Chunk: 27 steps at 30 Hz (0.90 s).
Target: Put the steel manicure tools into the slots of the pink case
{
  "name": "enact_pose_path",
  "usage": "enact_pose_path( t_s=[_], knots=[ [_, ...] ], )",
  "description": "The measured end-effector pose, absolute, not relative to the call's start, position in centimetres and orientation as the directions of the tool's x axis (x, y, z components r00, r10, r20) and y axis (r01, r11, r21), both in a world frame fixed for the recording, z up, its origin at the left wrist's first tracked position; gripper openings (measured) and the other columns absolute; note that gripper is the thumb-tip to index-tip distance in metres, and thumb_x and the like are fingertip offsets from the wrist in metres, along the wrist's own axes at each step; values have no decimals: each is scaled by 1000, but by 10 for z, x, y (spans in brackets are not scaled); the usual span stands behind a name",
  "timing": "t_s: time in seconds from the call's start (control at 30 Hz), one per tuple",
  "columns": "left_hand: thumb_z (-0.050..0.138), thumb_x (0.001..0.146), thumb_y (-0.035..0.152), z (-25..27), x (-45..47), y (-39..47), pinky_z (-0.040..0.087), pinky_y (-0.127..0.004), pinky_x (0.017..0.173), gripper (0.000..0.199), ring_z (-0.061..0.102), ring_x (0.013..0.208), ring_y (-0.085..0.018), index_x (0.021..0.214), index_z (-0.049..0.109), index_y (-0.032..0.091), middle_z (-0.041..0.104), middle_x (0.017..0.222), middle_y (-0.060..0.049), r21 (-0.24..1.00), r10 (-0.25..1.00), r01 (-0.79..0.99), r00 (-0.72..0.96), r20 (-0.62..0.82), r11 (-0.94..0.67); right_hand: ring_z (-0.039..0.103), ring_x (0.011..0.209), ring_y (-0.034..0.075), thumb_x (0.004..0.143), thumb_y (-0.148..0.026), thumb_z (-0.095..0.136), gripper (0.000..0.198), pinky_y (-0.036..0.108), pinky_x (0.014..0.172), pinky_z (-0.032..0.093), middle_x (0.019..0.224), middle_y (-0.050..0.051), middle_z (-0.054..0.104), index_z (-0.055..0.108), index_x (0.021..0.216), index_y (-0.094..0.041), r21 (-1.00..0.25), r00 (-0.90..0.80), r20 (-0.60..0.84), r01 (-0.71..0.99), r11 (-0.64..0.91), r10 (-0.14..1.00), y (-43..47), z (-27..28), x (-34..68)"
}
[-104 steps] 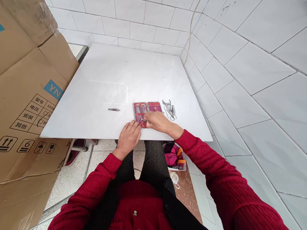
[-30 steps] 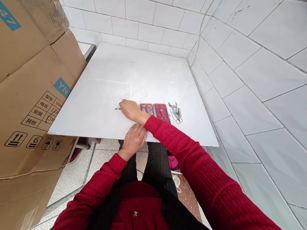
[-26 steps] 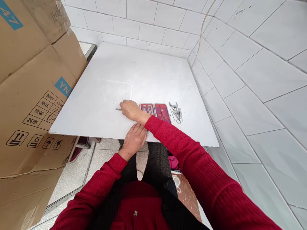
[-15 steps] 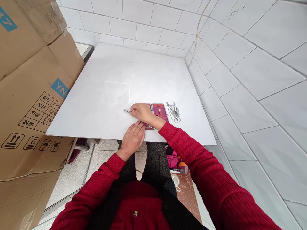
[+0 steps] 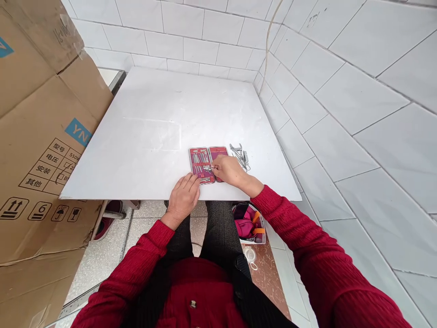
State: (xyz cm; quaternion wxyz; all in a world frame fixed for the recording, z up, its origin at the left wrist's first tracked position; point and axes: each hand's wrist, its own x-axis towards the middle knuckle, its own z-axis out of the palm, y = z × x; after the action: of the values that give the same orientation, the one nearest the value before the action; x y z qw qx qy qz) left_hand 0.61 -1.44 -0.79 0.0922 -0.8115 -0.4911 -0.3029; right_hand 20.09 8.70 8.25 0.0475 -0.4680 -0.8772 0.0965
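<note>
An open manicure case (image 5: 192, 157) with a red and purple lining lies near the table's front edge. Several slim metal tools (image 5: 200, 158) stand in its left half. My right hand (image 5: 229, 170) is closed in a pinch over the case's right half, holding a small silver tool that looks like a nail clipper (image 5: 207, 168) above the left half. Its fingers partly cover the tool. My left hand (image 5: 185, 195) rests with fingers extended at the case's near left corner.
Loose metal nippers and scissors (image 5: 240, 156) lie right of the case on the white table (image 5: 153, 100). Large cardboard boxes (image 5: 44, 123) stand at the left, and tiled walls (image 5: 327, 91) border the back and right. Below the table is a bin of pink items (image 5: 249, 228).
My right hand has moved right with the small silver tool, from left of the case to over it, uncovering the left half. My left hand stays by the near edge.
</note>
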Motion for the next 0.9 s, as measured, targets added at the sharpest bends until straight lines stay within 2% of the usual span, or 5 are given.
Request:
enact_pose_path(
  t_s=[0.1, 0.27, 0.6, 0.9],
  knots=[
    [50, 102, 16, -8, 6, -14, 52, -47, 110, 32, 62, 133, -29, 128, 67, 13, 71, 133, -14, 135, 735, 857, 333, 591, -498, 65, 89, 21, 91, -13, 59, 16, 29, 74, 37, 99, 10, 72, 75, 93, -13, -111, -558, -75, 828, 549, 827, 84, 83, 200],
    [49, 102, 16, -9, 6, -14, 51, -48, 111, 33, 61, 135, -29, 129, 66, 14, 71, 135, -13, 151, 748, 856, 331, 576, -494, 66, 94, 23, 96, -16, 54, 21, 31, 76, 38, 106, 13, 72, 75, 100, -11, -36, -566, -128, 823, 566, 815, 81, 90, 189],
    [47, 102, 17, -10, 6, -15, 51, -49, 112, 35, 59, 137, -29, 132, 65, 14, 70, 136, -14, 166, 765, 857, 328, 555, -488, 66, 91, 23, 99, -17, 52, 24, 32, 74, 37, 107, 15, 71, 74, 105, -9, 24, -593, -159, 797, 604, 789, 79, 93, 185],
    [48, 100, 16, -10, 5, -15, 50, -51, 113, 39, 58, 138, -30, 136, 63, 17, 69, 138, -14, 197, 770, 846, 322, 551, -495, 65, 90, 22, 96, -16, 54, 22, 30, 73, 38, 104, 15, 71, 74, 104, -9, -18, -624, -139, 778, 628, 769, 75, 93, 187]
  ],
)
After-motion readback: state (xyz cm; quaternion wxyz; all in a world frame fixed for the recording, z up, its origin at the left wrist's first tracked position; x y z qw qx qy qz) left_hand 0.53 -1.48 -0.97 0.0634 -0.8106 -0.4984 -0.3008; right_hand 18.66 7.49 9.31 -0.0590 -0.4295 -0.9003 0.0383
